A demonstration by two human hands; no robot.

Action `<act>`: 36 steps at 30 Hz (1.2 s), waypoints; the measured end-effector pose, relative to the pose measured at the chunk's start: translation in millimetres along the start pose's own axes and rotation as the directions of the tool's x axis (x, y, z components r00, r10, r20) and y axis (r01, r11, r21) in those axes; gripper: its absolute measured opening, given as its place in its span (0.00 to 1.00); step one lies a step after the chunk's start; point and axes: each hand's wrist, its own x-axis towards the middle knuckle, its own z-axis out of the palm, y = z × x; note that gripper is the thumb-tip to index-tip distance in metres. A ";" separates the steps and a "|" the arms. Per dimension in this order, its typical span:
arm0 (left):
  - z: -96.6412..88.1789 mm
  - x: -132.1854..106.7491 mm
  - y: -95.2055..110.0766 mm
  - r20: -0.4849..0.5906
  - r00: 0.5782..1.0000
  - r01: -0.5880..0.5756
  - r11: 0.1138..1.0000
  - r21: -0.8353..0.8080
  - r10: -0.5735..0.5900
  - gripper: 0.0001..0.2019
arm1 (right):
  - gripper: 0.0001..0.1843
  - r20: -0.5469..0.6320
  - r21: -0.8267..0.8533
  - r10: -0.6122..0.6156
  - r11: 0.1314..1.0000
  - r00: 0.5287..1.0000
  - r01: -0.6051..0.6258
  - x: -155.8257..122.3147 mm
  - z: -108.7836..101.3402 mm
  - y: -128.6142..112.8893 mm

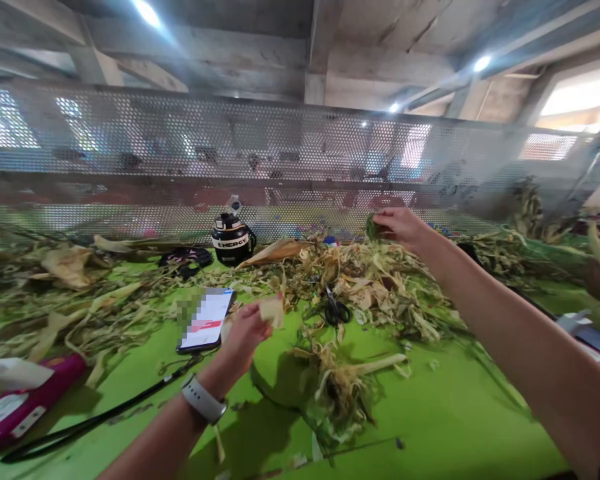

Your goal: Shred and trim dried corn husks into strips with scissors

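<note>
Husk scrap (272, 311) is held up by the left hand (245, 337), just left of the scissors (336, 311) that lie on the green worktop (430, 427); its fingers are closed on it. The right hand (403, 227) is stretched beyond the scissors and to their right, fingers pinched on a green leaf tip (371, 228), close before the mesh wall (300, 147) that bounds the worktop's far edge. Bare worktop is seen nearer than the scissors, to their right. A husk heap (380, 280) is spread just behind them, and a smaller tangle (337, 390) lies in front. A phone (207, 320) and a jug (231, 239) are set to their left. The scrap is pale, dry and curled.
</note>
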 end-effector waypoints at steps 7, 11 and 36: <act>41.9 15.4 45.4 0.225 0.974 -0.046 0.990 0.134 0.014 0.24 | 0.07 0.284 0.422 -0.072 0.905 0.956 -0.057 -48.7 49.1 -51.7; 77.5 28.0 50.1 0.291 0.954 -0.102 0.989 0.111 0.066 0.20 | 0.06 0.395 0.559 -0.189 0.826 0.899 -0.072 -56.3 62.4 -68.0; 48.6 20.4 33.4 0.228 0.964 -0.146 0.989 0.028 0.136 0.19 | 0.04 0.214 0.737 -0.402 0.664 0.890 0.123 -57.8 31.1 -114.5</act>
